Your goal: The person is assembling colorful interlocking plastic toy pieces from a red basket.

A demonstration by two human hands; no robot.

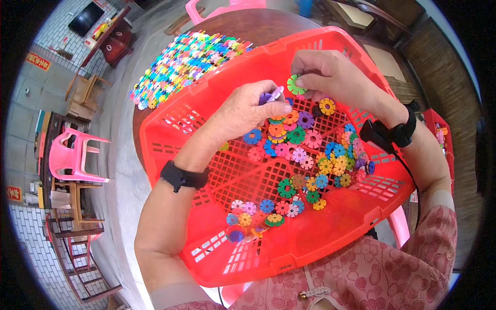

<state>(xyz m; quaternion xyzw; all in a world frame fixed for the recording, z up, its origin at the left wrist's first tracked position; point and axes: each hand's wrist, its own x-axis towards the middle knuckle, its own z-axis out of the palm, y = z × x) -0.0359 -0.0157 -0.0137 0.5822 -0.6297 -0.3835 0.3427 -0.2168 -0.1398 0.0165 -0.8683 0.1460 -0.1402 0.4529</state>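
My left hand [247, 107] is closed on purple notched discs [272, 96], which seem to be slotted together at an angle. Close to its right, my right hand [330, 75] pinches a light green notched disc [295, 84] between thumb and fingers. Both hands are above a large red plastic basket [227, 175] with a lattice bottom. Loose flower-shaped discs [296, 135] in many colours lie in it, thickest in the middle and right, with a smaller cluster [266, 209] toward the near side. My fingers hide part of what they grip.
The basket rests on a round brown table [253, 21]. Beyond its far left rim lies a sheet of joined colourful discs [191, 64]. A pink chair [77, 157] stands on the left, another [227, 8] at the back. A red container [439, 132] is at the right.
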